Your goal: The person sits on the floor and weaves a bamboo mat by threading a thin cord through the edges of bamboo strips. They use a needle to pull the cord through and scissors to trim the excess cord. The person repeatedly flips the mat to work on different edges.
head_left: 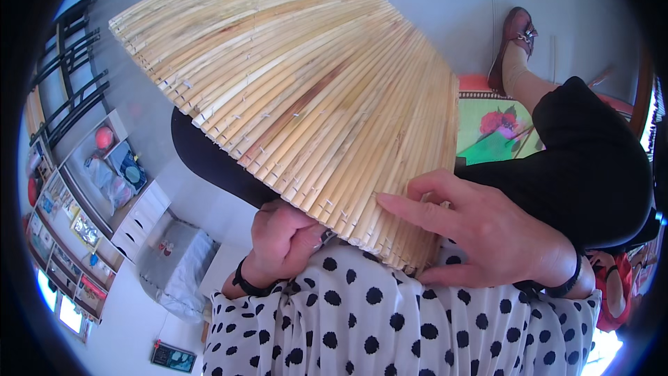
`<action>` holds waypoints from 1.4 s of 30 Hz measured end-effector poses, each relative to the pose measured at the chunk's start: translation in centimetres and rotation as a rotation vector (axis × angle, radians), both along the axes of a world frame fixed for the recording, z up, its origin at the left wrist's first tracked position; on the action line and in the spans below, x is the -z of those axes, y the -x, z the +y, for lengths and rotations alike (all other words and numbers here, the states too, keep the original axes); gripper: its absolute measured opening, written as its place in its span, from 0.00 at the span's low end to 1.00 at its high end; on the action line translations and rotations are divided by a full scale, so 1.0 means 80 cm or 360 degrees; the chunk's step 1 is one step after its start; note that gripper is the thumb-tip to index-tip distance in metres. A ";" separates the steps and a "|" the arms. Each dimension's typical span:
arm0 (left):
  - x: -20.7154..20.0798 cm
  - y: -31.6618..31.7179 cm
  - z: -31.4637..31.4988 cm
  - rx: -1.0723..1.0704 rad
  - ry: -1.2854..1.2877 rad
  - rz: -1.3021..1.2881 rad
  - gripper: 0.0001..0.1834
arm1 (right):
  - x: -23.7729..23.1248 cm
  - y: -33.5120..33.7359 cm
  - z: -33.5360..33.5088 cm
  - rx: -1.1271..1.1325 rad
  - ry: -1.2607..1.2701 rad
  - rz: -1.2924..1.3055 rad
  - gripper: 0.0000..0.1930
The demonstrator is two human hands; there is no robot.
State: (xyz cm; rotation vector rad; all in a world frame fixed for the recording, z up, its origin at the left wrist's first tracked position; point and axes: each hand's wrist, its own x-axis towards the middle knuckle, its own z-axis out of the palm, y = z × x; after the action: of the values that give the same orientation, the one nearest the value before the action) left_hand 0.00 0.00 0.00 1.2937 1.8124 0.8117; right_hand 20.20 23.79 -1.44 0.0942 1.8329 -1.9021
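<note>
Slatted mat [313,111] is lying across my lap, one end right up against my polka-dot top [376,313] and the rest reaching out past my legs, over the floor. I reckon my lap works as the table here: my black trousers [584,153] show on both sides of it, so the thighs probably take most of the weight and keep it from sagging. My left hand [282,240] is balled up at the near edge, fingers curled in tight; something small and dark pokes out by the thumb, but I honestly can't tell what it is or whether I'm pinching the edge too. My right hand [497,237] is loose, thumb and fingers spread apart, index fingertip on the slats and thumb down by the near end, which looks to me like a light steadying touch rather than a proper grip. Short stitches [186,84] run along that left edge, seemingly what holds the slats side by side. My shoe [517,35] sits well apart, beyond the mat's right side.
</note>
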 end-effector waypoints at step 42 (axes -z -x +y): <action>0.034 -0.067 0.151 -0.0489 -0.0410 -0.1828 0.08 | -0.045 -0.023 -0.021 0.1099 -0.1813 0.0964 0.25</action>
State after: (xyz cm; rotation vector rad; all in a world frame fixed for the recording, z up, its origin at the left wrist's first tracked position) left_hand 5.38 12.06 -2.75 0.4366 0.9640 1.5715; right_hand 22.03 22.15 2.18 0.6463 3.4373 -0.9595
